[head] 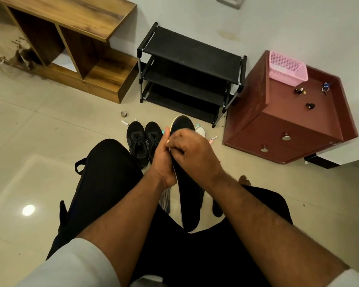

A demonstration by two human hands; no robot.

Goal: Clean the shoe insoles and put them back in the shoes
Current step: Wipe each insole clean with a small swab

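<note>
Seated person, black trousers; a long black insole (190, 195) with a thin pale edge is held upright-tilted between the knees, heel end low, toe end up. Left hand (164, 160) grips its left edge, fingers wrapped behind; right hand (192, 154) lies across its face with fingers curled, pinching at the same edge. Beyond, on the tiled floor, a pair of black laced shoes (144, 139) stands side by side, then an empty-shelved black rack (187, 75) against the wall.
</note>
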